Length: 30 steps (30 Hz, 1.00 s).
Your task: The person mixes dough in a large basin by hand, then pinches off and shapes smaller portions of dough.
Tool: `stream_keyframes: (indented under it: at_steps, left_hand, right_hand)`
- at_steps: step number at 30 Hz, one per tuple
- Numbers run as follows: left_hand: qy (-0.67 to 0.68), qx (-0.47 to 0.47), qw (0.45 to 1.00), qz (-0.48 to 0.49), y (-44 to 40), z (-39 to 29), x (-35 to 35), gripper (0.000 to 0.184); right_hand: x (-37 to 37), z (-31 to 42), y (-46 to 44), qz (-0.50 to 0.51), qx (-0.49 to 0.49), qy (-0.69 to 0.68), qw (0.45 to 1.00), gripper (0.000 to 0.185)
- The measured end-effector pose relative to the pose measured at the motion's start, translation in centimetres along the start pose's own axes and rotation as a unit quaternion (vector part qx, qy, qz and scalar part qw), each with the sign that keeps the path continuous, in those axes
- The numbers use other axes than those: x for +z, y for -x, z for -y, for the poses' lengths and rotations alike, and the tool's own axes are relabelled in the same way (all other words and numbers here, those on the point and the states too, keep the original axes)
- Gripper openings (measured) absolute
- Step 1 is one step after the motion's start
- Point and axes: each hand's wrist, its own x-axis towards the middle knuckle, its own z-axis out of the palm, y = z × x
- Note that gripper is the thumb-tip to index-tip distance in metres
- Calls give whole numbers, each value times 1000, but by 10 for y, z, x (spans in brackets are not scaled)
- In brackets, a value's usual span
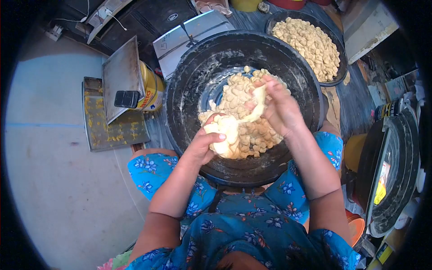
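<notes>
We hold the pale dough (225,140) between our two hands, above the black basin (186,96). Our left grip (201,145) is closed around its thick lump, the thumb pressed on it, and the lump bulges out to the right of that palm. From the lump's upper right a narrow strand runs rightward, then bends steeply away from us to our right grip (282,108), whose fingers hold its far end. The strand's long axis slants up and right; the lump is longest pointing away from us. Beneath both grips, small dough pieces (235,94) lie heaped.
</notes>
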Motion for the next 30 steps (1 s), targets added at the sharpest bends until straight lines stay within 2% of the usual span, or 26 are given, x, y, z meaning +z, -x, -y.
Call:
stream_keyframes:
  at_steps: [2,5,8,9,12,15,18,20,21,23,26,28,29,30]
  left_hand:
    - [8,19,1000,-19,1,-2,2,55]
    - [-1,62,997,-47,2,-6,2,58]
    - [17,128,990,-48,5,-15,-7,54]
    - [36,151,986,-52,6,-20,-10,54]
    - [94,176,977,-81,9,-31,-22,50]
    - [96,158,977,-106,10,-31,-29,46]
    - [129,117,982,-73,12,-29,-26,45]
    - [142,111,983,-23,10,-26,-29,46]
    - [140,110,984,-32,11,-27,-24,45]
    - [126,111,985,-39,10,-26,-22,44]
    - [87,110,988,-57,10,-25,-23,44]
    - [60,103,991,-64,10,-24,-21,47]
    - [48,98,992,-65,10,-24,-19,48]
    - [36,93,993,-66,10,-23,-17,50]
  right_hand:
    - [2,-23,2,84,70,89,990,42]
    - [5,-50,8,232,59,319,917,45]
    - [7,-30,5,228,151,365,890,42]
    - [8,-17,4,239,138,398,875,30]
    - [1,-7,-6,91,19,431,898,20]
    - [-7,-12,-13,28,-24,150,988,21]
    - [-11,-23,-16,85,-107,332,933,21]
    - [1,-30,-8,124,-155,350,916,20]
    - [10,-31,-3,143,-179,358,905,19]
    - [15,-31,5,139,-97,400,901,18]
    - [20,-26,11,178,-55,493,850,20]
    - [15,-26,6,277,-128,574,760,23]
    - [17,-32,10,284,-203,530,772,24]
    - [23,-37,14,256,-247,545,759,24]
